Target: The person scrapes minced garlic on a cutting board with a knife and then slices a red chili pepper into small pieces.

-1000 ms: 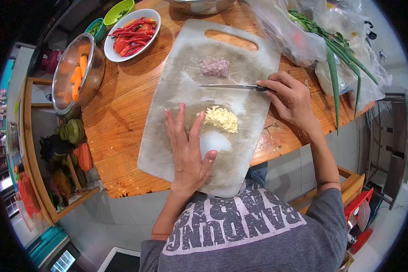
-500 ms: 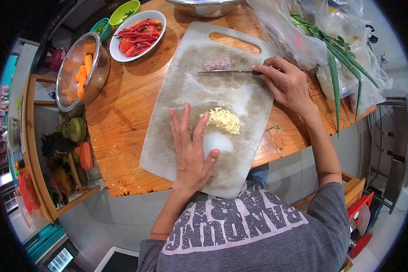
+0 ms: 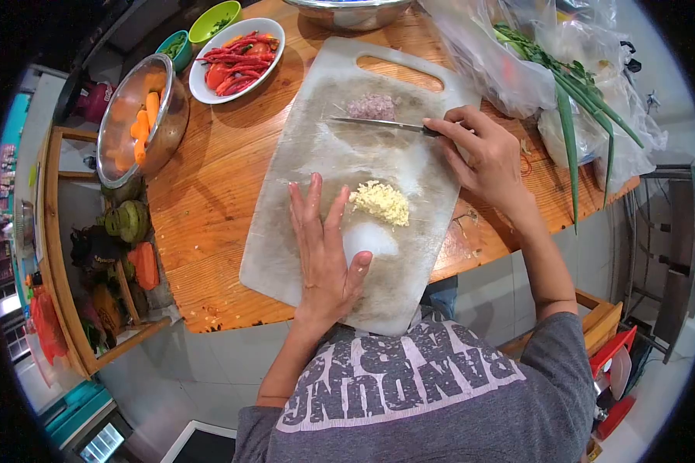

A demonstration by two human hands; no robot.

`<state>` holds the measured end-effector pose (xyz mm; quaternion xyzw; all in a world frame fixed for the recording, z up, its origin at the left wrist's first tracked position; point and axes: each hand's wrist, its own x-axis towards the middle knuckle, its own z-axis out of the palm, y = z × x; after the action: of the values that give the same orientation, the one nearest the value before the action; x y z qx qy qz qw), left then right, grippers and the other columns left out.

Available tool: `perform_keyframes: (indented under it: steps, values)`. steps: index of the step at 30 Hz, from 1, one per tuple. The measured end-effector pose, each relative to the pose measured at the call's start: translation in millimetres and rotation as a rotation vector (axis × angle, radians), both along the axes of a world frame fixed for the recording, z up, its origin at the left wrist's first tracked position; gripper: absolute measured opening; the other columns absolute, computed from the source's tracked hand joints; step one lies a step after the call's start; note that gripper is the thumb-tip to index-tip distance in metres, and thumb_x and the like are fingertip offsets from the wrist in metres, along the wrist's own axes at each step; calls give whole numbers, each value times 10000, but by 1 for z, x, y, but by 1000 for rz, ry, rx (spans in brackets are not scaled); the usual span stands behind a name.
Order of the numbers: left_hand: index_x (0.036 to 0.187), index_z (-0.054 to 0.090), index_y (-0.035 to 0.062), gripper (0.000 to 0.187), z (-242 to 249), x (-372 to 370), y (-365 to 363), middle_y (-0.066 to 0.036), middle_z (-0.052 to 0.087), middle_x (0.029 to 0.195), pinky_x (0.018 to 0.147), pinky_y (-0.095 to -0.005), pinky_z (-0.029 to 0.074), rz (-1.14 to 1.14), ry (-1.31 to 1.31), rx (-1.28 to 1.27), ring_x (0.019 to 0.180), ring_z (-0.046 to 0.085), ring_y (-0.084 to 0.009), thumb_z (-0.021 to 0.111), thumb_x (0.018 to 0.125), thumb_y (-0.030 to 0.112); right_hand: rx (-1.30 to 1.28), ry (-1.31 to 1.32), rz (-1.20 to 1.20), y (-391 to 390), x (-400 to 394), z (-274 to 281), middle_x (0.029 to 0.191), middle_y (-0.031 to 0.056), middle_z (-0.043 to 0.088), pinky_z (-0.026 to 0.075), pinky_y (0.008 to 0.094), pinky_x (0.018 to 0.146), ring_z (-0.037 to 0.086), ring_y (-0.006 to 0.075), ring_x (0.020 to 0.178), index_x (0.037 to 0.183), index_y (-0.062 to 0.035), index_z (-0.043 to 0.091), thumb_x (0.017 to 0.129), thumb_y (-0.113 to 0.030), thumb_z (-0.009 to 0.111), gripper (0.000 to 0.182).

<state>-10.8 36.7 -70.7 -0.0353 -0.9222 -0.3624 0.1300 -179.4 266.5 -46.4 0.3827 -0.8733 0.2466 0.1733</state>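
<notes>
My left hand (image 3: 320,251) rests on the white cutting board (image 3: 286,231) with its fingers spread, holding nothing. Just right of it lies a heap of finely chopped pale yellow pieces (image 3: 381,203). The black handle of a knife (image 3: 374,122) is in the fingers of my right hand (image 3: 483,154), over the board's right side. The blade points left, just below a small pile of minced purplish pieces (image 3: 372,106).
At the upper left are a white bowl of red chilies and tomatoes (image 3: 239,65), a metal bowl with carrots (image 3: 150,116) and two small green bowls. Plastic bags (image 3: 517,85) with green onions (image 3: 575,92) lie at the right. A metal basin (image 3: 347,14) stands at the top.
My right hand has moved slightly down and left with the knife, and the blade now tilts more. My left hand has barely moved.
</notes>
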Motion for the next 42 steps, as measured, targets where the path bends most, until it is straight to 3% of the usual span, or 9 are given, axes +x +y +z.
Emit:
perform_keyframes:
  steps: [4,7,13,16,22,28,31,34,42]
  values:
    - [1543,327,51,810,0,0,1,-227,156,1639,1201,-636,78,13,-9,49,1510,35,-504,305,1012,662,-4,63,9,4,7,3,970,36,653,522,355,675,651,226,788,1083,-158,741,761,-67,756,334]
    - [1513,414,57,677,3,-1,2,-197,259,1614,1205,-617,118,32,61,112,1512,115,-477,414,1036,538,-22,132,27,9,8,2,974,31,659,521,347,670,646,213,785,1065,-160,750,738,-51,763,345]
    - [1165,748,108,297,20,-6,1,-47,673,1183,1132,-549,312,123,192,-29,1229,566,-297,691,874,78,-80,109,-12,11,13,-2,940,31,668,520,332,649,644,196,759,1045,-156,764,732,-35,763,335]
    - [1031,768,115,218,21,-25,1,-6,710,979,1098,-516,347,99,278,-69,1056,637,-229,733,828,44,-112,94,-29,9,14,-4,931,32,668,521,331,646,644,191,748,1040,-152,764,734,-35,765,327]
    - [972,732,113,167,26,-39,4,-3,713,861,1099,-484,350,137,95,42,982,667,-214,769,812,76,-156,70,-51,1,20,-5,931,34,667,521,333,655,645,194,757,1032,-146,764,721,-34,765,331]
    - [1174,665,77,330,31,-42,-4,-64,674,1059,1135,-522,304,34,195,-162,1144,593,-284,741,868,175,-153,102,-44,3,20,-11,930,36,662,520,349,678,642,213,788,1038,-152,762,713,-36,759,345]
    - [1294,608,81,461,32,-55,-11,-110,569,1222,1159,-555,259,22,146,-271,1260,488,-312,714,900,295,-132,126,-53,1,21,-12,933,37,661,520,356,687,647,224,809,1040,-159,762,707,-39,761,353]
    - [1340,585,84,531,37,-70,-13,-125,494,1281,1180,-586,212,-41,123,-434,1315,409,-316,666,923,401,-117,154,-57,-1,21,-12,939,36,661,521,359,691,650,230,822,1040,-167,763,701,-44,763,360]
    - [1342,591,107,563,33,-100,-21,-118,501,1288,1208,-602,144,-141,224,-585,1336,378,-304,596,948,508,-102,210,-79,-5,21,-9,962,35,662,525,361,708,652,233,841,1046,-177,764,681,-51,762,386]
